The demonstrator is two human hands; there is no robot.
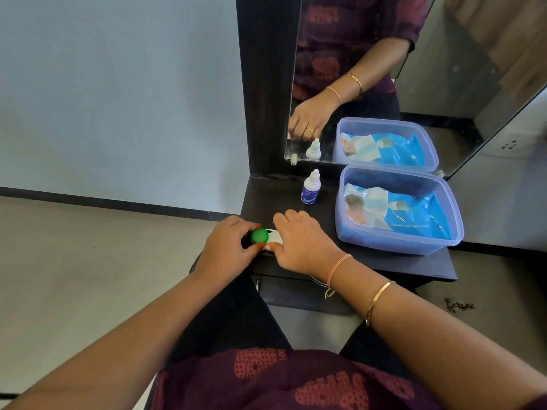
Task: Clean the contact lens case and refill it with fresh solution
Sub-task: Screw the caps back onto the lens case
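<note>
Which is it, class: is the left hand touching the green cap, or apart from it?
Touching. The head view shows the left hand with its thumb and a fingertip pinching the green cap from opposite sides, with no gap.

White lens case (276, 238), green cap (259, 235) on; solution bottle (310, 189) upright beyond.

Pale blue wall (118, 84); beige floor (74, 276); black dressing table (399, 261) with mirror (458, 69)

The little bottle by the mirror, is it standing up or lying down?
Standing up. The solution bottle sits upright on the black shelf, with its white cap on top, pointing up.
</note>
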